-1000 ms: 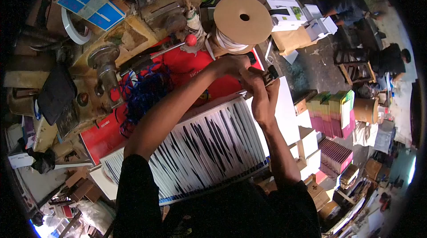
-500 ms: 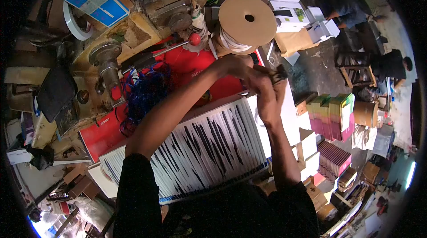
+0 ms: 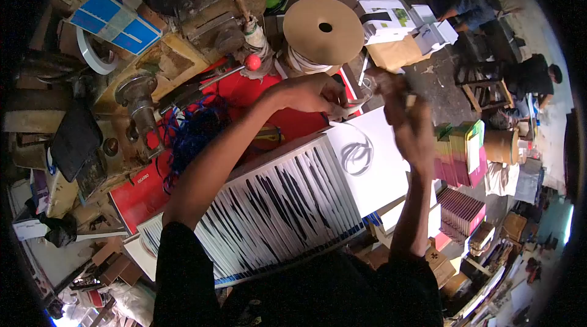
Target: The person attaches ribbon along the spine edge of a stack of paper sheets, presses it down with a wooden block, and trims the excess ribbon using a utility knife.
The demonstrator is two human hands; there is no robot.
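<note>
My left hand is closed in a pinch on the end of a white ribbon, over the red board. From those fingers the ribbon runs down into loose loops on a white sheet. Right of the sheet, my right hand is blurred and curled around a small dark thing I cannot make out. A long row of white folded pieces with dark edges lies below my left forearm. The cardboard spool, wound with white ribbon, stands just beyond my left hand.
Tangled blue ribbon and a metal lever with a red knob are left of my hands. Old machinery fills the upper left. Stacks of coloured boxes stand at the right. Beyond them a person is near a wooden stool.
My hands have come apart: the right moved right and down, the left slightly left. The looped ribbon on the white sheet now shows. The view has shifted slightly.
</note>
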